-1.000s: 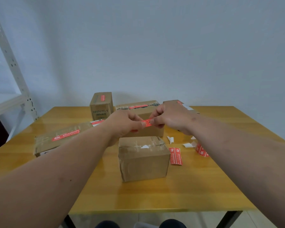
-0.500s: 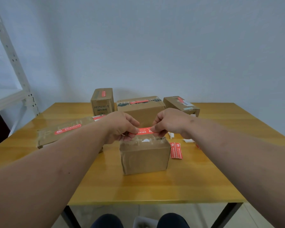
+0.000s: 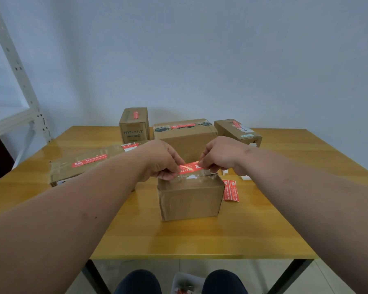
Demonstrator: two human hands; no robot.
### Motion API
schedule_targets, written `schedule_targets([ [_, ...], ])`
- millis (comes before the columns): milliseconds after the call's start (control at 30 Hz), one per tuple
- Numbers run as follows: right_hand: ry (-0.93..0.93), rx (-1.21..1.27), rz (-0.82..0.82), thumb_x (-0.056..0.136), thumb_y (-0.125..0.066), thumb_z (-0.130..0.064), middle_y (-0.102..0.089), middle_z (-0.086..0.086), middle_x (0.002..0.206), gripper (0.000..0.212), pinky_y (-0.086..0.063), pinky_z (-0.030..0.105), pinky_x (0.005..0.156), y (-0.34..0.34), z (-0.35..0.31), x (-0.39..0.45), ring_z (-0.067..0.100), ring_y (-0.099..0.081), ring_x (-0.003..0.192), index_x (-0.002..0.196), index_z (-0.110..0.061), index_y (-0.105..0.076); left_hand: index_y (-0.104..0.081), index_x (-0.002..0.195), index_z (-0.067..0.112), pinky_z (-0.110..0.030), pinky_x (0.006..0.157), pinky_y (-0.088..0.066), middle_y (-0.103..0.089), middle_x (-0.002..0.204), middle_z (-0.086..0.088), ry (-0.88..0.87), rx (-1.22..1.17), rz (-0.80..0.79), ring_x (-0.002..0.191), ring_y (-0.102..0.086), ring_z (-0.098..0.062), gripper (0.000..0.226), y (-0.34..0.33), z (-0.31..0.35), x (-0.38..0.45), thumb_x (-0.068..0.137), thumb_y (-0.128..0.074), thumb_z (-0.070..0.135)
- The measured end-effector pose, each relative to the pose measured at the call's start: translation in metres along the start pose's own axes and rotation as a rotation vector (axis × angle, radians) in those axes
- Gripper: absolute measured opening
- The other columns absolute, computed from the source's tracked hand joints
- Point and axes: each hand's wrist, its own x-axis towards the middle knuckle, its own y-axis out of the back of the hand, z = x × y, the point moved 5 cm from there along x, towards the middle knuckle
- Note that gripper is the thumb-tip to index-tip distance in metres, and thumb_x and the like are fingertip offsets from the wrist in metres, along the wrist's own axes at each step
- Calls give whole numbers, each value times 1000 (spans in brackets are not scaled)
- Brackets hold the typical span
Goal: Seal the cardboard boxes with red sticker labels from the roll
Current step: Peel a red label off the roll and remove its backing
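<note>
A small cardboard box (image 3: pixel 189 198) stands in the middle of the wooden table (image 3: pixel 179 240). Just above its top, a red sticker label (image 3: pixel 188 168) is stretched flat between my hands. My left hand (image 3: pixel 159 161) pinches its left end and my right hand (image 3: pixel 218 157) pinches its right end. A strip of red labels (image 3: pixel 231 190) lies on the table right of the box; the roll itself is hidden behind my right forearm.
Further back stand three boxes with red labels: an upright one (image 3: pixel 133 124), a wide one (image 3: pixel 185 134) and a tilted one (image 3: pixel 237 131). A flat labelled package (image 3: pixel 83 166) lies at the left. White backing scraps (image 3: pixel 245 177) lie at the right. A metal shelf (image 3: pixel 13 81) stands at the left.
Both hands have come down towards the small box and moved apart, so the red label is now stretched out just above the box top.
</note>
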Motion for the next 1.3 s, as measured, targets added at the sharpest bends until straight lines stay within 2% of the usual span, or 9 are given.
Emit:
schedule_targets([
  [100,-18,-17,-27,84,-68,-3,-65,14,78,24,-35,26,54,0,2,1,20,-53,64,105,9,-66,-67,105,6,-22,50,-54,-69,96,-18,6,-9,-20,61,-65,-17,31,1,-3,1,80,-68,-12],
  [200,-12,-24,-68,86,-67,-3,-71,17,88,22,-38,25,55,-1,1,-2,17,-57,61,106,4,-64,-63,107,10,-24,55,-56,-65,104,-17,31,0,-26,70,-65,-20,34,4,-5,6,80,-69,-10],
  [367,-28,-73,-108,90,-58,-3,-63,10,84,29,-35,27,58,-9,-1,0,15,-54,60,119,0,-58,-61,106,11,-21,47,-45,-66,93,-14,22,56,-45,61,-60,-13,28,0,-7,8,86,-63,-8],
  [500,-39,-97,-111,88,-58,-4,-62,7,80,29,-37,28,60,-12,-1,4,15,-54,61,117,-3,-58,-58,105,17,-20,41,-36,-67,91,-12,-3,179,-12,54,-57,-9,30,-1,-4,9,85,-64,-5],
  [667,-21,-151,-93,87,-62,-4,-63,10,84,26,-38,27,59,-13,-1,6,16,-54,63,113,1,-63,-52,104,19,-20,40,-37,-66,97,-12,-20,214,31,62,-60,-13,38,-2,-3,10,80,-69,-6],
  [800,-16,-200,-77,84,-64,-2,-64,12,87,26,-44,25,59,-13,-1,10,17,-55,64,110,1,-64,-50,111,20,-22,48,-40,-65,101,-8,-41,244,40,68,-63,-13,42,-5,0,10,82,-71,-1],
  [1033,-22,-221,-86,84,-65,-3,-67,14,92,26,-47,25,62,-13,-1,14,19,-57,69,109,0,-64,-50,115,20,-21,47,-41,-66,95,-8,-41,279,41,67,-61,-12,43,-7,2,10,83,-71,-1],
  [1167,-25,-221,-91,85,-65,-4,-65,12,86,24,-45,24,59,-14,-1,16,18,-57,66,109,0,-64,-49,113,19,-18,43,-42,-65,90,-9,-32,283,47,62,-59,-12,44,-7,0,10,82,-70,-4],
  [1300,-38,-234,-101,84,-66,-5,-66,11,85,25,-44,27,62,-15,-2,17,20,-57,69,109,-1,-65,-49,112,19,-16,40,-42,-66,87,-10,-22,289,46,58,-58,-11,43,-6,-1,11,82,-70,-5],
])
